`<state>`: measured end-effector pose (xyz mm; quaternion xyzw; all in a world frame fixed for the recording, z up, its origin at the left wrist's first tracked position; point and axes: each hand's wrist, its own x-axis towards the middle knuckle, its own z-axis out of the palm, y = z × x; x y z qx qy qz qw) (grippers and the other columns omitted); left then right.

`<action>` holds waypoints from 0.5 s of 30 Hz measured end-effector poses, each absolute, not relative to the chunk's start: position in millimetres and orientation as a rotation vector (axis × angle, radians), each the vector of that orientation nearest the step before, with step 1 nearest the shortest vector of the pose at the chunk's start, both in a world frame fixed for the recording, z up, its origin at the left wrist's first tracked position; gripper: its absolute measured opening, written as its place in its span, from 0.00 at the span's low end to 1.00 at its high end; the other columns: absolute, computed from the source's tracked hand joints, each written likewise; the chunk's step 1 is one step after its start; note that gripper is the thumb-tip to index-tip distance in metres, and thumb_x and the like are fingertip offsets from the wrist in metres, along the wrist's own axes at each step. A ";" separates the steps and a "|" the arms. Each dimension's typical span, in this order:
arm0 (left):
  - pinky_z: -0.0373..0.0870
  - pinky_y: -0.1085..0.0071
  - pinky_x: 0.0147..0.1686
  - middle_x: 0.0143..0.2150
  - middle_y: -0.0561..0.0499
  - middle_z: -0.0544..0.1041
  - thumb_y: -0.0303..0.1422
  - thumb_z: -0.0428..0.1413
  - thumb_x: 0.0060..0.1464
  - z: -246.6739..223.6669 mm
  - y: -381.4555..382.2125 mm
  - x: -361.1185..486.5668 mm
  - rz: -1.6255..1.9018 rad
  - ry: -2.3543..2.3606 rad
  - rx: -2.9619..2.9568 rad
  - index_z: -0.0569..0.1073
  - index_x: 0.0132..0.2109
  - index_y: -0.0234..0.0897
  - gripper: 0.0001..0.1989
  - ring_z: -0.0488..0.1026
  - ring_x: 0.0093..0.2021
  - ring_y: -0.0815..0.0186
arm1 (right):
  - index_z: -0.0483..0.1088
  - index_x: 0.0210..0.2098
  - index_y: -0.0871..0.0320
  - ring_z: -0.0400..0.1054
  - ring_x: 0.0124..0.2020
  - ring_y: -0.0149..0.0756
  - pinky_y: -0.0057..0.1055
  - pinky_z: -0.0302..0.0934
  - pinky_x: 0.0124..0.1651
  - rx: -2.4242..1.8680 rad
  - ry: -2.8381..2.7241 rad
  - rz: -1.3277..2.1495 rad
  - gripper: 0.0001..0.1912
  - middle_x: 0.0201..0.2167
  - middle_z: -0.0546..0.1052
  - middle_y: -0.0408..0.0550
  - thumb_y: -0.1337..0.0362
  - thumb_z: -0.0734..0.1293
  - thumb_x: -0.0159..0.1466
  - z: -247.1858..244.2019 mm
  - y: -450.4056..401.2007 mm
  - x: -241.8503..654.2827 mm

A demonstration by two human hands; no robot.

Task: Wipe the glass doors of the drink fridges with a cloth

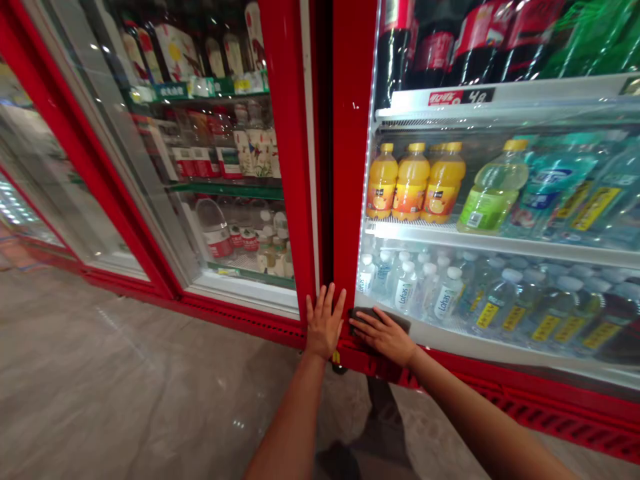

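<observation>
**Both hands low at the join of two red coolers, dark cloth under the right**

Left to right: the bottles (219, 240) on the left cooler's bottom shelf sit behind glass. Next is that cooler's red frame (283, 133), then the left hand (324, 327), palm down at the foot of the frame, fingers spread and pointing up, pinching nothing. Looks like a brace. The dark gap (327, 200) runs up between the coolers.

The dark cloth (402, 325) lies at the right cooler's lower corner, under the fingers of the right hand (389, 339), sticking out above and past them. Those fingers are laid flat, slightly apart; can't tell if the thumb grips. Step in hand reads as pressing the cloth to the cooler; sliding it would call for even, flat pressure. The water bottles (406, 290) are behind the glass, just right of it.
</observation>
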<state>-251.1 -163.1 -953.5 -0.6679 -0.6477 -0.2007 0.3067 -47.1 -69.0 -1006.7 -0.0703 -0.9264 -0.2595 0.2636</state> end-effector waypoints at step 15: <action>0.46 0.45 0.72 0.76 0.41 0.50 0.29 0.55 0.60 -940.0 -150.4 -248.5 -0.727 -1.733 -1.654 0.47 0.75 0.39 0.40 0.46 0.76 0.51 | 0.60 0.68 0.46 0.36 0.76 0.44 0.52 0.37 0.75 -0.294 -2.159 -0.968 0.28 0.72 0.58 0.40 0.69 0.61 0.71 -805.5 -47.2 -55.3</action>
